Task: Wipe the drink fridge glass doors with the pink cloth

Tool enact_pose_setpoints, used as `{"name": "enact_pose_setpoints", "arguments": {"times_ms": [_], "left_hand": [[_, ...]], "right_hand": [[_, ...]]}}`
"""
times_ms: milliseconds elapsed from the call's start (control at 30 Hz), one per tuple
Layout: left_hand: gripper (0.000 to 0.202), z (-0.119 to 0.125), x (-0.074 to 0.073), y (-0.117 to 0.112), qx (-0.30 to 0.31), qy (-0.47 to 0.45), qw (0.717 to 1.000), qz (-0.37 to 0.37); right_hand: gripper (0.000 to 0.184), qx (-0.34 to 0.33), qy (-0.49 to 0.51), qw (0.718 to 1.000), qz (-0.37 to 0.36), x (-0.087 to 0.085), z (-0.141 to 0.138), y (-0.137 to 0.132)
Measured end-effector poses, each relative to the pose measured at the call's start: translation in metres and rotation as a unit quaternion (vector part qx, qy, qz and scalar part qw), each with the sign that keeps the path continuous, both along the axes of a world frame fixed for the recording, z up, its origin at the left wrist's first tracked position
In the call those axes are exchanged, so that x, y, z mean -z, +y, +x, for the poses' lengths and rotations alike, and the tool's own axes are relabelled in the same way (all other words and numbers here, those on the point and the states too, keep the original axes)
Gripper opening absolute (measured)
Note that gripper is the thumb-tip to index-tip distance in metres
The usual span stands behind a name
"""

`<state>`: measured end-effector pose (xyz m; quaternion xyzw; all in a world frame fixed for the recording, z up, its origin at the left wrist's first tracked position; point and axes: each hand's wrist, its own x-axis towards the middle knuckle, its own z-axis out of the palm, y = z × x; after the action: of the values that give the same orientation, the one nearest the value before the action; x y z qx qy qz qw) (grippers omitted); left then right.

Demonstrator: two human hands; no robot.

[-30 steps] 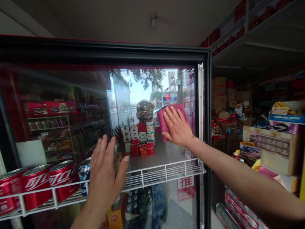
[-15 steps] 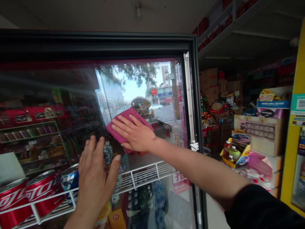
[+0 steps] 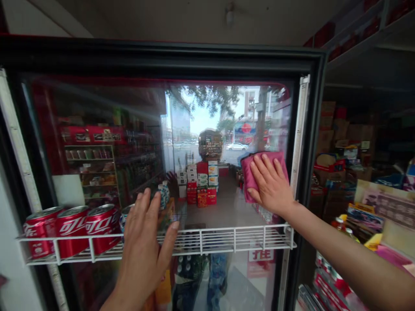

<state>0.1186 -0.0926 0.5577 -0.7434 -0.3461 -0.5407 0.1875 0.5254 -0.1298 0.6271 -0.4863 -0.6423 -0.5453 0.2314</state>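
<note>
My right hand (image 3: 271,185) presses a folded pink cloth (image 3: 249,179) flat against the glass pane (image 3: 142,151) of a fridge door, close to its right edge. My left hand (image 3: 144,246) is raised in front of the white wire rack (image 3: 218,242) with its thumb spread from the fingers. It holds nothing, and whether it touches the rack cannot be made out. Several red cola cans (image 3: 71,231) stand on the rack to its left. A blue can (image 3: 125,216) is mostly hidden behind the left hand.
The door's black frame (image 3: 317,129) surrounds the glass, with a white slotted rail (image 3: 300,134) along its right side. Street, shelves and a person's head reflect in the pane. Stacked goods and a carton (image 3: 382,207) stand at the right.
My right hand has slid the cloth rightward across the glass, from the middle to near the right edge. The view has shifted left, showing more of the rack and cans. My left hand stays raised.
</note>
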Motion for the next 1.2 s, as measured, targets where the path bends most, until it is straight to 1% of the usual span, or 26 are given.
{"name": "enact_pose_setpoints", "arguments": {"times_ms": [100,233,300,367,433,533,667,767,933,1100,1200], "left_hand": [[0.083,-0.007,0.003,0.000,-0.008,-0.002,1.000,-0.002],[0.084,-0.013,0.003,0.001,-0.002,-0.011,1.000,-0.007],[0.086,-0.018,0.003,0.001,0.005,-0.009,1.000,-0.011],[0.086,-0.026,0.003,0.002,0.012,-0.006,1.000,-0.011],[0.085,-0.037,0.004,0.003,0.017,-0.001,1.000,-0.010],[0.085,-0.061,0.004,0.006,0.014,0.001,1.000,-0.011],[0.085,-0.097,0.004,0.011,-0.001,-0.011,1.000,-0.003],[0.084,-0.122,0.005,0.016,-0.010,-0.016,1.000,-0.002],[0.085,-0.159,0.011,0.026,-0.033,-0.021,0.999,-0.008],[0.085,-0.187,0.018,0.035,-0.046,-0.030,0.998,-0.013],[0.084,-0.205,0.022,0.040,-0.059,-0.033,0.998,-0.015]], "right_hand": [[0.097,-0.014,-0.017,1.000,0.012,-0.003,-0.007,0.004],[0.095,-0.022,-0.037,0.999,0.006,-0.007,-0.018,0.012],[0.097,-0.018,-0.041,0.999,-0.002,-0.008,-0.029,0.017],[0.098,-0.015,-0.044,0.999,-0.007,-0.008,-0.046,0.024],[0.099,-0.016,-0.044,0.999,-0.013,-0.009,-0.071,0.034],[0.099,-0.026,-0.041,0.998,-0.030,-0.015,-0.119,0.052],[0.099,-0.055,-0.043,0.996,-0.050,-0.025,-0.186,0.078],[0.099,-0.078,-0.044,0.994,-0.059,-0.029,-0.228,0.096],[0.097,-0.097,-0.054,0.990,-0.083,-0.034,-0.286,0.117],[0.090,-0.129,-0.083,0.979,-0.134,-0.048,-0.343,0.137],[0.086,-0.149,-0.100,0.972,-0.150,-0.054,-0.377,0.150]]}}
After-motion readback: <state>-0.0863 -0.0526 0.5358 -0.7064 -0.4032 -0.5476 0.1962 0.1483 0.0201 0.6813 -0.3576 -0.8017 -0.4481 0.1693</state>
